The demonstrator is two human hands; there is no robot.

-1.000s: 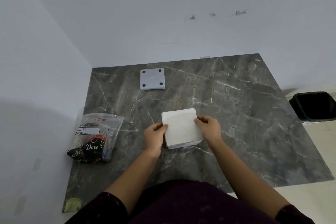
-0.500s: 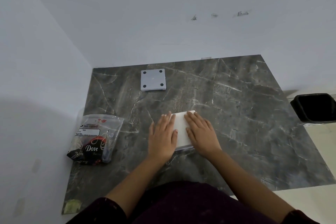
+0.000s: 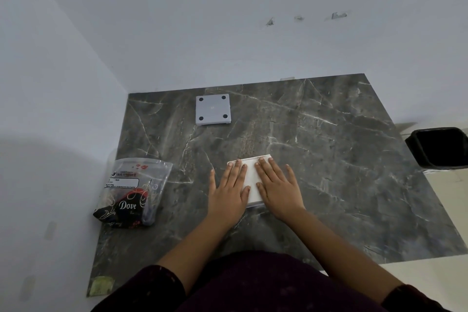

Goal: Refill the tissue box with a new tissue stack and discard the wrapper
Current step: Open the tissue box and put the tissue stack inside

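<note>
A white tissue stack [image 3: 251, 180] lies on the dark marble table [image 3: 329, 172] near its middle. My left hand [image 3: 228, 191] lies flat on the stack's left part, fingers spread. My right hand [image 3: 277, 189] lies flat on its right part, so only a strip of white shows between them. A grey square piece with four dark feet [image 3: 212, 109], apparently the tissue box's base, lies at the back of the table. A clear plastic wrapper with a dark Dove pack in it [image 3: 133, 192] lies at the table's left edge.
A black bin [image 3: 439, 147] stands on the floor beyond the table's right edge. White walls close off the back and left sides. A yellowish scrap [image 3: 101, 285] sits at the table's front left corner.
Both hands went from gripping the stack's sides to lying flat on top of it. The stack looks pressed lower. In the last half second almost nothing moved.
</note>
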